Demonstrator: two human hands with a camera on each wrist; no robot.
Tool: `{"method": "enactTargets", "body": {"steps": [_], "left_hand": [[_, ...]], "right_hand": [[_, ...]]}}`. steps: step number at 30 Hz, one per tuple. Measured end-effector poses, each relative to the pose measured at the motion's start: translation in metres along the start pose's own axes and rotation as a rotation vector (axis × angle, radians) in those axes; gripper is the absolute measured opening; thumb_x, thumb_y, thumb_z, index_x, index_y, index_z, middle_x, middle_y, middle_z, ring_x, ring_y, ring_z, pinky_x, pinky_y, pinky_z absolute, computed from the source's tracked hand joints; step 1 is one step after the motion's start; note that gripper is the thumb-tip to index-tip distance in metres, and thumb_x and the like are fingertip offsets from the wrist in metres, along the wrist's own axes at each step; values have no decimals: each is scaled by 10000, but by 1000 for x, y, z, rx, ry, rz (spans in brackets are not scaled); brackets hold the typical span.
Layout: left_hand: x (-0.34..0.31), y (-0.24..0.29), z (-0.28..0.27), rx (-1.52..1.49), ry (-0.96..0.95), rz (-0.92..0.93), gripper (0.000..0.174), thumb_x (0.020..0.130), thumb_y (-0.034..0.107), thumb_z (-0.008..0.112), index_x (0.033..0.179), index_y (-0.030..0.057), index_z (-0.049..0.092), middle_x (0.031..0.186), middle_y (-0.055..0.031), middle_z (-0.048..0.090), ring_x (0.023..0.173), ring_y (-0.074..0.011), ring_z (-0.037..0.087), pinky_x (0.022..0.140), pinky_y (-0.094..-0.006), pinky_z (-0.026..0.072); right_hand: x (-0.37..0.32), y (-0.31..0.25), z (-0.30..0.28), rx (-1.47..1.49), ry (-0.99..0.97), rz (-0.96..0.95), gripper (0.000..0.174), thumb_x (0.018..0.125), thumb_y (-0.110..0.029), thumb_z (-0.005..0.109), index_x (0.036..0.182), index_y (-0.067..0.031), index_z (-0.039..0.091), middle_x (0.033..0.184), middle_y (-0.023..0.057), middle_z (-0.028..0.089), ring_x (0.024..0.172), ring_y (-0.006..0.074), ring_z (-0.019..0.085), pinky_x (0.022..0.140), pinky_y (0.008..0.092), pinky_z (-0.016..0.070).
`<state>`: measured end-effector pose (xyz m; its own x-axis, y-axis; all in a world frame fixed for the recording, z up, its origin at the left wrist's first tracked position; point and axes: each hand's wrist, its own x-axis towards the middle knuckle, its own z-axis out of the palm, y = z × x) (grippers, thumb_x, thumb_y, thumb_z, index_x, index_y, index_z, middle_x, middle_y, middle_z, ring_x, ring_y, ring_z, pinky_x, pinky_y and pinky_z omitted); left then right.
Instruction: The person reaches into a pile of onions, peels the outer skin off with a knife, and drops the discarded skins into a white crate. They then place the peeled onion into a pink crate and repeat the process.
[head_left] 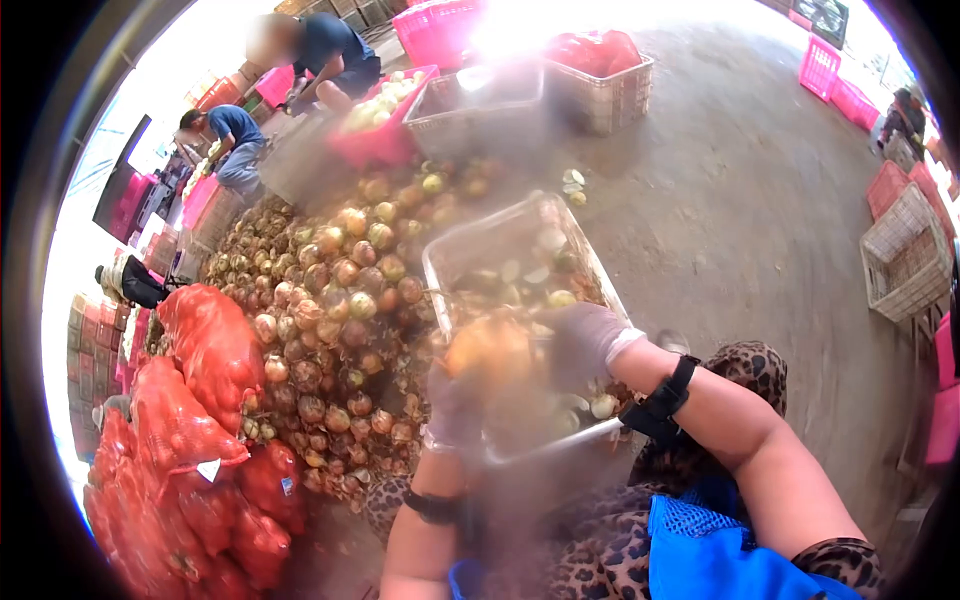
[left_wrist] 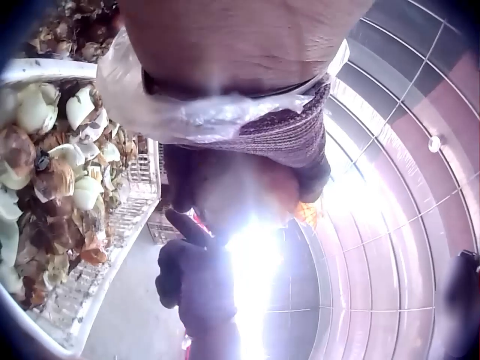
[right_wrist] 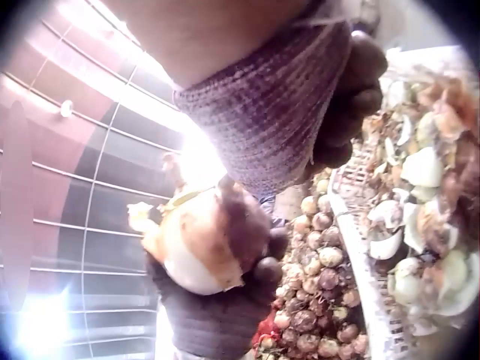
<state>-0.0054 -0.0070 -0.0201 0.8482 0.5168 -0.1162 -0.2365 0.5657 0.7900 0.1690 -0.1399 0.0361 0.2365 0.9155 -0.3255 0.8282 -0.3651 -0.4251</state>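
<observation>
A partly peeled onion (right_wrist: 206, 240), white flesh showing beside brown skin, sits in the gloved left hand (right_wrist: 217, 319), whose fingers curl round it from below. In the head view the onion (head_left: 490, 345) is a blurred orange patch between the left hand (head_left: 455, 400) and the right hand (head_left: 590, 340). The right hand (left_wrist: 199, 277), also gloved, is close beside the onion. Its fingers (right_wrist: 349, 105) are curled in the right wrist view; I cannot tell what they hold. Below both hands stands a white plastic crate (head_left: 435, 280) with peeled onions and loose skins (right_wrist: 424, 169) in it.
A large heap of unpeeled onions (head_left: 340, 270) spreads to the left, with full red mesh sacks (head_left: 200, 450) nearer. More crates (head_left: 600, 100) stand ahead, and a white crate (head_left: 905, 255) at right. Two people (head_left: 325, 55) work at the back left. Concrete floor (head_left: 740, 180) lies to the right.
</observation>
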Motion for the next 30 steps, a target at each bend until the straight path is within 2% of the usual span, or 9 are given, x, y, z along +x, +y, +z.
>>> {"method": "enactTargets", "body": {"steps": [4,5,12,14,16,18,20,23,30], "left_hand": [[7,-1,5,-9,-29,-80,725,715,315,774,1293,26,446,1195,-94,554,1072,-236,574,937,-380,500],[9,6,-1,-129,-73,-193,749,711,334,776,1306,26,441,1202,-97,557,1075,-237,574,940,-383,499],[-7,-2,1,327,-49,-97,850,680,417,797,1325,8,426,1228,-118,552,1085,-232,575,896,-359,527],[-11,10,19,369,-29,-23,832,691,427,790,1310,0,433,1230,-124,546,1077,-229,576,890,-354,531],[-16,18,5,437,-59,75,790,720,424,771,1295,-6,442,1233,-131,540,1073,-227,576,892,-354,531],[-15,10,-34,-224,50,-57,703,767,351,753,1301,9,451,1265,-130,524,1129,-258,551,961,-394,504],[-6,3,-41,162,166,122,715,758,358,764,1311,30,450,1281,-117,524,1156,-274,538,985,-428,489],[3,8,-27,233,194,254,712,760,373,764,1315,53,454,1292,-104,527,1178,-283,529,1001,-463,476],[15,13,-34,373,138,367,707,757,362,770,1314,58,459,1314,-110,518,1219,-285,504,1037,-469,444]], "right_hand": [[-6,-3,7,4,141,59,555,675,-245,669,1184,-44,575,921,165,675,876,285,676,740,369,542],[9,13,44,-137,453,-151,422,725,-241,641,1094,-40,599,863,144,666,812,302,675,690,378,543],[-13,1,13,23,332,-126,206,753,-219,608,773,-18,650,797,131,665,696,295,663,646,389,536],[14,28,18,-94,-90,141,256,737,-236,670,835,-4,719,874,196,690,834,319,683,743,385,535],[28,70,43,90,-38,400,320,701,-236,697,924,-7,718,942,193,691,887,316,681,777,387,531],[24,53,38,117,100,400,344,783,-256,646,1021,-11,691,1019,190,681,903,313,678,786,395,531],[12,25,35,627,340,172,353,831,-197,623,1166,-85,613,865,170,682,746,337,670,689,376,540],[-12,-27,30,221,588,-293,361,867,-207,596,1207,-89,571,784,127,667,665,279,666,608,363,530],[3,-49,36,41,525,-288,402,753,-231,599,1011,50,471,724,149,546,539,262,593,423,359,462]]}}
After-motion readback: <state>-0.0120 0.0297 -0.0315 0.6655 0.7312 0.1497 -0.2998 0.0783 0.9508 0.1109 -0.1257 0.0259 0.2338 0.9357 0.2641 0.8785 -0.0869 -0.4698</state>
